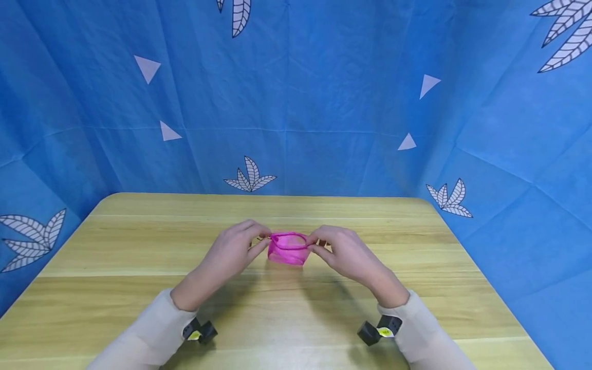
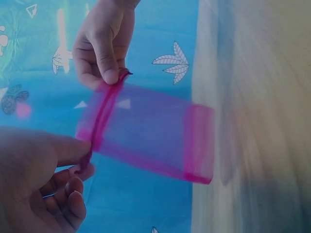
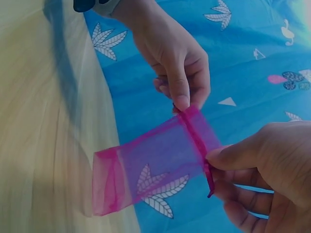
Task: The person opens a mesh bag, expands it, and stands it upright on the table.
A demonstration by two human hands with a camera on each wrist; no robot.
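Observation:
A small sheer magenta drawstring pouch (image 1: 288, 252) hangs between the two hands above the wooden table, its mouth uppermost and spread apart. My left hand (image 1: 238, 244) pinches the left end of its drawstring hem between thumb and forefinger. At the opposite end, the thumb and fingers of my right hand (image 1: 339, 249) pinch the hem the same way. In the left wrist view the see-through pouch (image 2: 150, 128) shows nothing inside. A short cord end pokes out beside the fingertips in the right wrist view, where the pouch (image 3: 150, 155) is stretched along its top edge.
The light wooden table (image 1: 287, 318) spreads under both arms, with rounded far corners. A blue curtain (image 1: 287, 103) printed with white leaves and triangles hangs behind it and along the sides. Each sleeved wrist carries a small black camera (image 1: 200, 331).

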